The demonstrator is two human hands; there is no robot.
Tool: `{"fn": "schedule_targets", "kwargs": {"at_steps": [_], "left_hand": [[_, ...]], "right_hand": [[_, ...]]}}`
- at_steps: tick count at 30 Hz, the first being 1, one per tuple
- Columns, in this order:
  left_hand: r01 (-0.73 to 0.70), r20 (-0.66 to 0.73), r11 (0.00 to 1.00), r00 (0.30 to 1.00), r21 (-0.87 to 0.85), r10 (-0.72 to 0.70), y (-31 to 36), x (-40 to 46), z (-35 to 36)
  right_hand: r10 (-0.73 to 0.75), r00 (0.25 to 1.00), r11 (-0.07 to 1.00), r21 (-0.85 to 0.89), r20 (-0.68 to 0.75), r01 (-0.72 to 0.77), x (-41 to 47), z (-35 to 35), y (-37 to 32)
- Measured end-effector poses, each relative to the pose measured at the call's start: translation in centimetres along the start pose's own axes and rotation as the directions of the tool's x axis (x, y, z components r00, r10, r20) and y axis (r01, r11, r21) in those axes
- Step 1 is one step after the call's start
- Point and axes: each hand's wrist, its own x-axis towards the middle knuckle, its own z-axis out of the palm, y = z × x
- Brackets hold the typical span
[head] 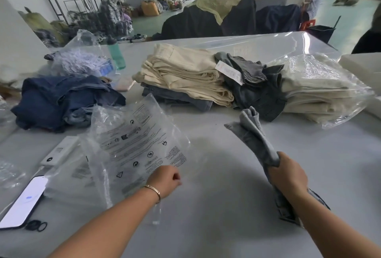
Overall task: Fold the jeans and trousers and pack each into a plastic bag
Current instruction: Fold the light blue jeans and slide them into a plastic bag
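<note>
Right hand [288,172] grips folded grey jeans [255,136]; left hand [165,181] apparently pinches plastic bag [136,142].

Two hands: the left hand [165,179] near centre, the right hand [288,172] to its right. One folded grey pair of jeans [255,134] is in the right hand. One printed bag [136,142] lies near left. One blue jeans heap [61,101] sits at left. One cream stack [185,76] and one dark grey heap [257,84] lie far centre; one bagged stack [321,90] at right. One phone [22,202], one bottle [116,54], two black rings [37,225].
</note>
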Motion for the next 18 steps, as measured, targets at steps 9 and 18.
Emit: {"fn": "schedule_targets", "kwargs": {"at_steps": [9, 18], "left_hand": [[0.228, 0.326, 0.661, 0.945, -0.715, 0.027, 4.1, 0.6, 0.5], [0.324, 0.184, 0.887, 0.943, -0.329, -0.277, 1.6, -1.2, -2.7]], "right_hand": [[-0.230, 0.972, 0.727, 0.671, 0.038, 0.145, -3.1, -3.6, -6.6], [-0.588, 0.759, 0.804, 0.093, 0.279, 0.588, -6.7, -0.4, -8.9]]}}
